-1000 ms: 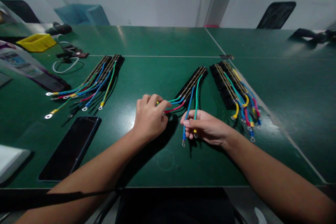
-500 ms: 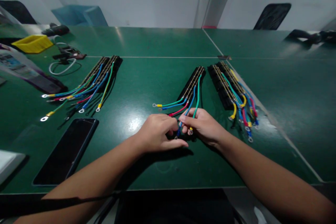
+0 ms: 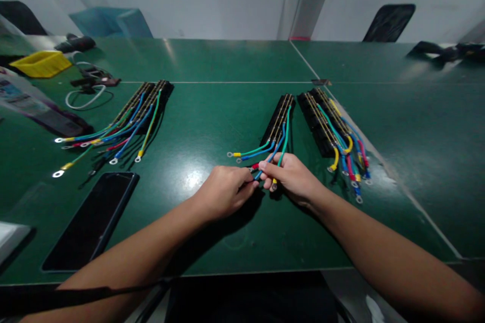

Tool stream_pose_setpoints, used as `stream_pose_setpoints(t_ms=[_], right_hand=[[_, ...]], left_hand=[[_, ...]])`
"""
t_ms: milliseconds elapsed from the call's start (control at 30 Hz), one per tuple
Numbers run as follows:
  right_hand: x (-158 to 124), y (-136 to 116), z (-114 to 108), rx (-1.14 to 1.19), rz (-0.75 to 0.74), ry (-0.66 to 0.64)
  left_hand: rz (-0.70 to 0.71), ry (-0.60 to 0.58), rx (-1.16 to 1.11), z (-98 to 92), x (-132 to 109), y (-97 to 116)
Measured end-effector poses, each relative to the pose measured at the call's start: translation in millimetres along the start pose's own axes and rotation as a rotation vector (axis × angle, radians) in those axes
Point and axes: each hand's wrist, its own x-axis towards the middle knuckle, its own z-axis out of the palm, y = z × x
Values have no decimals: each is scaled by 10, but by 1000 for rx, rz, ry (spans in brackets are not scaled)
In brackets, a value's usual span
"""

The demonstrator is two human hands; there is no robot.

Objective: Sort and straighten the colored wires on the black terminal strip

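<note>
Your left hand (image 3: 223, 192) is closed into a loose fist. Its fingertips pinch together at the near ends of the wires, but what they clamp is hidden. Your right hand (image 3: 292, 179) touches it, fingers curled around the green wire (image 3: 285, 133), whose yellow-sleeved tip pokes out below the thumb. A blue wire (image 3: 276, 147) runs into the same grip, and a short piece of red wire (image 3: 254, 166) shows just beyond your left fingertips.

All three are smooth, plastic-coated leads coming off the middle terminal strip (image 3: 278, 113). This is a long, narrow black bar with brass-coloured rails, lying slantwise just beyond your hands. Two more of its leads fan out to the left and end in small metal ring lugs.

Right of it lie stacked terminal strips (image 3: 320, 123) with drooping leads in several colours. Far to the left is another wired set (image 3: 149, 101).

The worktop (image 3: 212, 111) is a matte green mat with pale seam lines and a dull sheen. A glossy black phone (image 3: 91, 222) lies near left, and a yellow tray (image 3: 40, 63) and a coiled white cable (image 3: 85, 102) sit far left. The wall behind is white, with strip windows high up.
</note>
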Motion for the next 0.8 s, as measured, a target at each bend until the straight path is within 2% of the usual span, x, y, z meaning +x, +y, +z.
stream_pose_setpoints(t_ms=[200, 467, 667, 800], right_hand=[[-47, -51, -4, 146, 75, -119], [-76, -62, -40, 154, 107, -125], [-71, -33, -20, 348, 186, -217], [-47, 1, -8, 273, 200, -156]], left_hand=[[3, 28, 51, -22, -11, 16], [47, 48, 118, 1, -21, -1], [64, 55, 142, -2, -19, 17], [76, 73, 122, 9, -18, 23]])
